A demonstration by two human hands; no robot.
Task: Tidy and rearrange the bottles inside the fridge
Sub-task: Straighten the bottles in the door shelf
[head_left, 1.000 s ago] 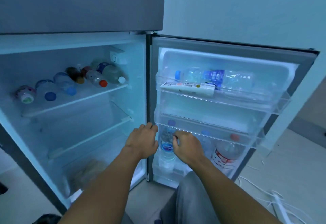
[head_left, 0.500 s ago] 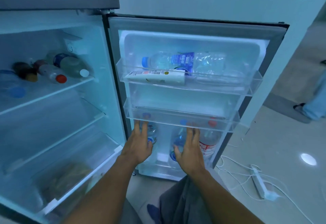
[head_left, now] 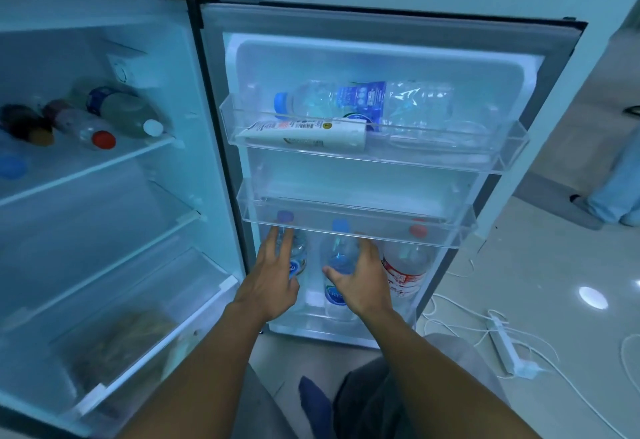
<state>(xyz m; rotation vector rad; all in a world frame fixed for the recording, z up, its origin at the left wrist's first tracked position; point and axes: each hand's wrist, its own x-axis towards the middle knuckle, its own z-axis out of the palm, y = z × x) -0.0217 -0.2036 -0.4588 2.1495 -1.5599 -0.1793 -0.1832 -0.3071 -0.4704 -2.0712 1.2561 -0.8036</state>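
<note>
**Both hands at the bottom door bin**

The fridge door (head_left: pixel 381 30) is seen swung wide. Three upright bottles are held in its bottom bin: a left bottle (head_left: pixel 298 258), a middle bottle (head_left: pixel 337 262) and a red-capped bottle (head_left: pixel 407 265). The left hand (head_left: pixel 273 279) is laid with straight fingers against the left bottle. The middle bottle is touched by the right hand (head_left: pixel 360 283), fingers loosely spread, not clamped. A water bottle (head_left: pixel 363 101) and a tube (head_left: pixel 308 134) are lying in the top bin (head_left: pixel 512 141). More bottles are lying on the fridge's upper shelf (head_left: pixel 104 165).

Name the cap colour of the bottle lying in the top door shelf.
Blue cap, clearest in the head view.
</note>
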